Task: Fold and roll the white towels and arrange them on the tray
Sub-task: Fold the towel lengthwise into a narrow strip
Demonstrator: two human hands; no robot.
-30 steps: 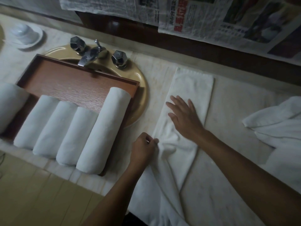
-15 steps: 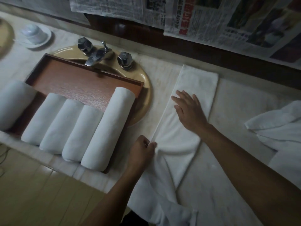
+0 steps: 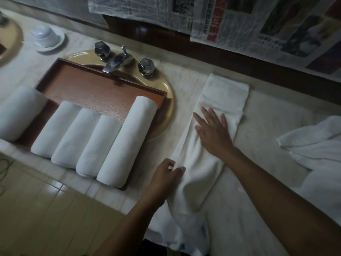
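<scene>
Long white folded towel [image 3: 224, 97] lies flat on pale marble counter [image 3: 267, 111], just R of yellow oval sink [image 3: 168, 104]. Its near end hangs crumpled over the counter edge.
R hand [image 3: 214, 133]: fingers straight & spread, palm pressed on towel's mid section.
L hand [image 3: 166, 179]: fingers curled, thumb & fingertips grasping towel's L edge.
Brown rectangular wooden tray [image 3: 96, 89] sits across sink, below chrome faucet [image 3: 118, 61]. It holds four rolled white towels [image 3: 88, 139] side by side, touching, w/ a fifth roll [image 3: 20, 111] apart at L end.
Loose heap of white towels [image 3: 317, 145] at far R, well apart from both hands.
</scene>
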